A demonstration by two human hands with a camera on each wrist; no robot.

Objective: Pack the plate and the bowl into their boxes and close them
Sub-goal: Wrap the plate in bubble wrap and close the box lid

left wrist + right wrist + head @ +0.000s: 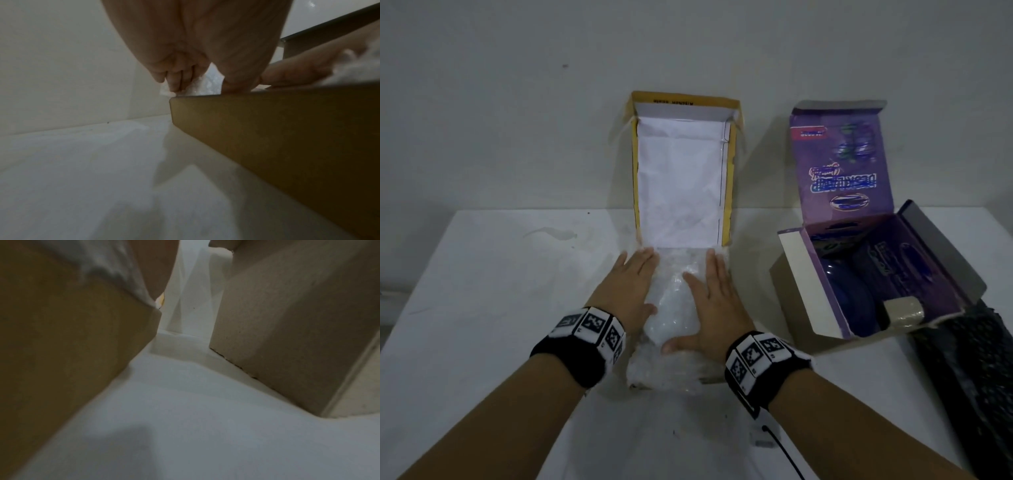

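Note:
A brown box (287, 138) with a yellow-edged lid (683, 178) standing open sits mid-table. Bubble wrap (674, 308) fills it; what it wraps is hidden. My left hand (635, 284) lies flat on the wrap's left side, fingers straight. On the right side my right hand (710, 301) lies flat too, thumb spread toward me. To the right, a purple box (873, 274) stands open with a dark blue dish (849, 294) inside. In the right wrist view the brown box (72, 345) is on the left and the purple box's grey wall (287, 329) on the right.
The white table (500, 308) meets a white wall behind the boxes. A black bubble-textured sheet (976, 377) lies at the right edge, beside the purple box. A roll of tape (904, 308) sits in that box's near corner. A thin black cord (784, 452) runs from my right wrist.

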